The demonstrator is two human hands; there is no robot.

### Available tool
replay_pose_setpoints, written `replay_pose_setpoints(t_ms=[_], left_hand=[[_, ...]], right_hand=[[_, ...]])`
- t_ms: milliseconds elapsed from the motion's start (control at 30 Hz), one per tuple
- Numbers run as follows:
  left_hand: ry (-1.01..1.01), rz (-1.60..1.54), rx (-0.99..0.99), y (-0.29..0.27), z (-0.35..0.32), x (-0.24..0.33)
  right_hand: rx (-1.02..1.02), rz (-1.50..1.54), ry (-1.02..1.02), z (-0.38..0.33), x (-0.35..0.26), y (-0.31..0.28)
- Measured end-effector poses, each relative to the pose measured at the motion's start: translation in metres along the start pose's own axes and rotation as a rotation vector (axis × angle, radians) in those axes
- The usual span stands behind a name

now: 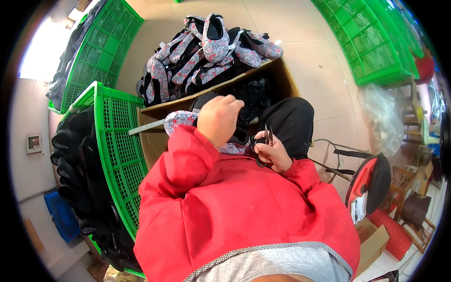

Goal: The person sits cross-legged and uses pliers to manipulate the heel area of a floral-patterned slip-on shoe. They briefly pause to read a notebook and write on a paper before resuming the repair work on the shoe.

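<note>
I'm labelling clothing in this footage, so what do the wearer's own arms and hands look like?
Both arms are in long, plain red sleeves; the right cuff looks gathered at the wrist. The left hand and right hand are ungloved, and no rings can be made out on the fingers.

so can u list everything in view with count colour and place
floral fabric shoes: many, overlapping; grey-white and red; mostly top centre
open cardboard box: one, brown, centre
latticed plastic crates: at least three; green; left and upper right
dark shoes: many, black, in nearest left crate
straight rigid bar: one, grey, beside that crate
crumpled plastic bag: one, clear, right
metal scissors: one, dark, in right hand
far-right clutter: too small to count
red jacket: one, red, worn
right hand: one, bare, gripping scissors
left hand: one, bare, curled, centre
</note>
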State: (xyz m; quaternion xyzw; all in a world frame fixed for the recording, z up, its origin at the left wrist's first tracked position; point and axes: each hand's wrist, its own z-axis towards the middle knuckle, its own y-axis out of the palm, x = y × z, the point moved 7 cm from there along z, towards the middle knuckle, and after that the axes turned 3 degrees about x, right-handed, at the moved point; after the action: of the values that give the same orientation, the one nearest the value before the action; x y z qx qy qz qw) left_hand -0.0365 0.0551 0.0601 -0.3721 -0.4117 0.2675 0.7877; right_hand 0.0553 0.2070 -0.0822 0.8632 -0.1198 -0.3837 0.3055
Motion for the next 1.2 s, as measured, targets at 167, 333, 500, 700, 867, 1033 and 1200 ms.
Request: replay_pose_setpoints(t_ms=[167,333,500,700,867,1033,1200], left_hand=[[0.144,0.07,-0.245,0.016,0.025,-0.027],[0.152,0.105,-0.045,-0.005,0.035,-0.031],[0.043,-0.099,-0.451,0.01,0.017,-0.04],[0.297,0.174,-0.465,-0.001,-0.019,-0.03],[0.135,0.275,-0.386,0.011,-0.044,-0.04],[0.014,0.244,-0.395,0.019,-0.046,-0.053],[-0.083,0.254,-0.341,0.026,-0.05,-0.059]], right_hand=[[-0.055,0.073,0.061,-0.003,0.007,-0.001],[-0.064,0.031,0.014,-0.002,0.008,-0.004],[-0.119,-0.029,0.05,0.0,0.013,-0.002],[-0.123,0.001,0.026,-0.003,0.013,-0.001],[0.097,-0.089,0.008,0.01,0.014,-0.01],[0.2,-0.114,0.071,0.018,0.025,-0.024],[0.194,-0.1,0.062,0.016,0.022,-0.021]])
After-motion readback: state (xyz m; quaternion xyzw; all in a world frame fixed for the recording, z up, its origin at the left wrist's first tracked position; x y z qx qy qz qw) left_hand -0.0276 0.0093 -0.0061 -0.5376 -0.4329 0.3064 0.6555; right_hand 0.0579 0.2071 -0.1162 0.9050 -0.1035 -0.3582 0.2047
